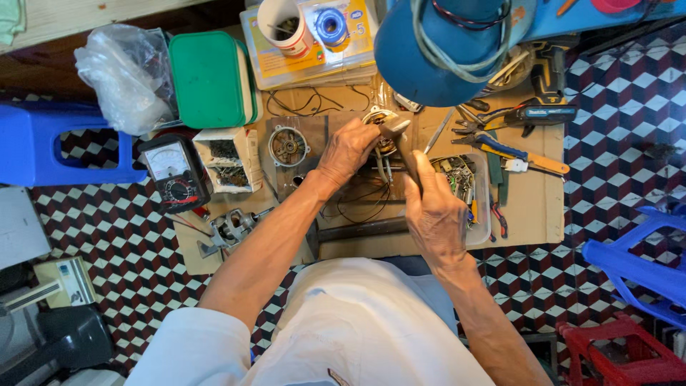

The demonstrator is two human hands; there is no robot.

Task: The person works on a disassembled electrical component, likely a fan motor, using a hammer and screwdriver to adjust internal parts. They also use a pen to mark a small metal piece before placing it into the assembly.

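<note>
I see the small motor part (pixel 381 129) sitting on the cardboard sheet (pixel 529 207) — my left hand (pixel 348 149) is clamped on it, my right hand (pixel 434 214) closed round a hammer (pixel 401 139) whose head rests over it. A clear parts tray (pixel 482 207) lies just right — pliers (pixel 511 154) beyond, multimeter (pixel 174 171) well left.

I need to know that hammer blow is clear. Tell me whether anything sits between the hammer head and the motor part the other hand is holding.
Nothing visible does. The right hand grips the hammer, whose head is right beside the round motor part. The left hand steadies that part from the side, its fingers close to the hammer head.
</note>
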